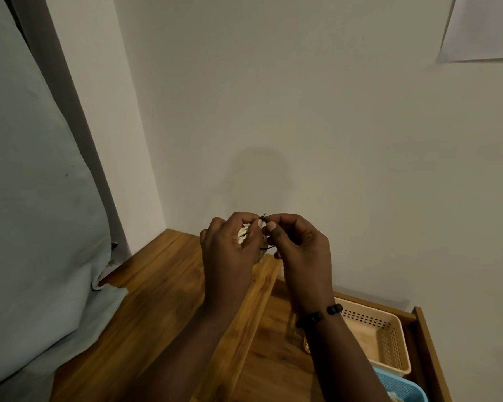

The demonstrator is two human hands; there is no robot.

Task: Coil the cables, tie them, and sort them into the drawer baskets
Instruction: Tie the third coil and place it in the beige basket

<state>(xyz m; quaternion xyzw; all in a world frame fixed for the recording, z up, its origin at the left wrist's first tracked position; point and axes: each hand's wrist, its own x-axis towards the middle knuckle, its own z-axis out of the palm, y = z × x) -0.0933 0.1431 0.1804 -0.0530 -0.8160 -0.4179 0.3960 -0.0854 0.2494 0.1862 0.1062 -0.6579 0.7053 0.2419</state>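
Both hands are raised together above the wooden top, in front of the wall. My left hand (230, 245) is closed around a coiled white cable (242, 235), of which only a few loops show between the fingers. My right hand (298, 245) pinches a thin black tie (263, 218) at the top of the coil; another bit of the tie shows below, between the hands. An open wooden drawer (427, 346) at the lower right holds a beige perforated basket (389, 338) and a blue basket (404, 387) in front of it.
A wooden cabinet top (157, 300) runs from the room corner toward me. A pale blue cloth (32, 198) hangs over the left side. A white sheet of paper (485, 27) is stuck on the wall at upper right.
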